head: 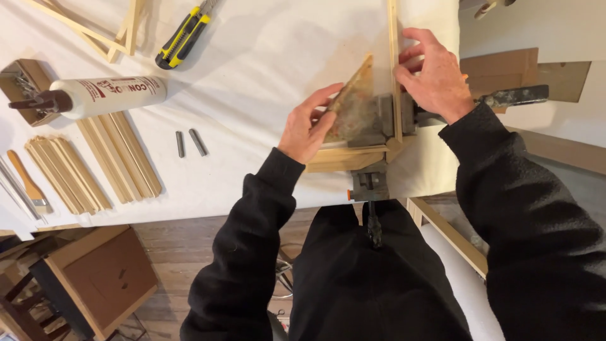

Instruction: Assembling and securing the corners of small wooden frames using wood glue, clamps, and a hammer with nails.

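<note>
My left hand (pixel 307 126) grips a triangular brownish mottled piece (pixel 353 104) and presses it into the corner of a wooden frame. The frame's corner (pixel 379 153) sits in a grey metal corner clamp (pixel 385 120) at the table's front edge. My right hand (pixel 432 76) rests on the frame's upright wooden strip (pixel 394 44), fingers curled around it, just above the clamp. A clamp screw handle (pixel 374 224) hangs down below the table edge toward my lap.
A white cloth (pixel 252 76) covers the table. On the left lie a white glue bottle (pixel 101 96), bundles of wooden strips (pixel 95 161), two small grey metal pins (pixel 189 143), a yellow-black utility knife (pixel 184 38). A cardboard box (pixel 104 275) stands on the floor.
</note>
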